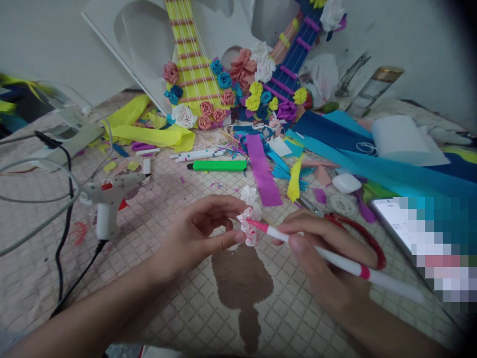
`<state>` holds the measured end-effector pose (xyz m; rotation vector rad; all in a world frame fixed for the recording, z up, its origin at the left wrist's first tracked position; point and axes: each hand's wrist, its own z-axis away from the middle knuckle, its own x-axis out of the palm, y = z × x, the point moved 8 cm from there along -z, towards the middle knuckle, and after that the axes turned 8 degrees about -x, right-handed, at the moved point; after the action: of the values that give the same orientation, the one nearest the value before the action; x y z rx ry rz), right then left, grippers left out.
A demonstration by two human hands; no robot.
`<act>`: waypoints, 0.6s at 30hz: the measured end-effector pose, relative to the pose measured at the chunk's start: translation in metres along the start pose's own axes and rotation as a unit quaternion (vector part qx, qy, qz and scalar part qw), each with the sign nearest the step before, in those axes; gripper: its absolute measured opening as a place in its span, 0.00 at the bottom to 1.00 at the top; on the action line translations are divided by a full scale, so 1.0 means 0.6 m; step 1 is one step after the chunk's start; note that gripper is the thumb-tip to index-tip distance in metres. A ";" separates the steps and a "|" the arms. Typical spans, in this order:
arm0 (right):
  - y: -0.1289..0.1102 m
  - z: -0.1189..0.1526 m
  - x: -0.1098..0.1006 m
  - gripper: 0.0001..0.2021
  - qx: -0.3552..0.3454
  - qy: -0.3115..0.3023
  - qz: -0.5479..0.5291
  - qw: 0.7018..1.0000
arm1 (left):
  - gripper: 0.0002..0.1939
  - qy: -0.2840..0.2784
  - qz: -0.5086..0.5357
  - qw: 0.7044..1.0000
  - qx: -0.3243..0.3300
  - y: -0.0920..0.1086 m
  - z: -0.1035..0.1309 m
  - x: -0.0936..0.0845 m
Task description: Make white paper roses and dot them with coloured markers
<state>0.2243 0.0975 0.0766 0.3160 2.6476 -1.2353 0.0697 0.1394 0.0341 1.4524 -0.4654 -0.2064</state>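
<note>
Work surface: a table (175,318) under a grid-patterned cover, worn to brown just below the hands. At its back stands a yellow stringed neck (190,54) trimmed with paper roses, above scattered coloured strips.

Left hand (203,228): forearm enters from lower left and runs up and inward, hand raised over the table in front of the body. Thumb below and index above close into a narrow pinch on the edge of the paper flower; the other fingers curl behind, leaving a gap within the palm.

Right hand (320,243): comes in from lower right, fingers bent in a writing grip closed around a white marker (337,261). The barrel slants up to the left, its rear end trailing past the hand toward lower right.

Paper flower (250,233): small, white, ruffled, held between the two hands near the middle of the view. A second white ruffled form (249,194) shows directly behind it; cannot tell whether they are joined.

Pink tip (258,224): appears to meet the petals, which carry pink-red dots.

Step in hand, as judged: dotting colour onto the petals. Judgement: further marking calls for a steady left pinch, a slight turn to expose white paper, and light tip pressure, since thin petals could crumple or tear.
</note>
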 end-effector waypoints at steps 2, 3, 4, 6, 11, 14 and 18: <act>-0.001 0.000 -0.005 0.08 -0.007 0.016 0.005 1.000 | 0.15 0.001 0.002 1.000 0.006 0.001 0.000 -0.001; -0.001 0.000 -0.004 0.08 -0.008 0.014 0.005 1.000 | 0.15 0.004 0.002 1.000 0.009 0.001 0.000 -0.002; -0.001 0.000 -0.001 0.08 -0.009 0.005 0.002 1.000 | 0.15 0.007 0.002 1.000 0.010 0.001 0.000 -0.002; 0.000 0.001 0.005 0.08 -0.005 -0.014 -0.007 1.000 | 0.14 0.012 0.003 1.000 0.006 0.000 0.000 -0.004; -0.002 0.000 -0.005 0.08 -0.006 0.020 0.005 1.000 | 0.10 0.016 0.003 1.000 0.003 0.002 0.001 -0.005; -0.002 -0.003 0.001 0.07 0.000 -0.007 0.011 1.000 | 0.10 0.015 -0.001 1.000 0.006 0.002 0.001 -0.005; -0.002 -0.004 0.001 0.07 0.003 -0.007 0.016 1.000 | 0.11 0.017 -0.016 1.000 0.014 0.002 0.001 -0.005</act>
<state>0.2230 0.0988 0.0788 0.3485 2.6157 -1.2317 0.0663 0.1404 0.0350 1.4897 -0.4191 -0.2009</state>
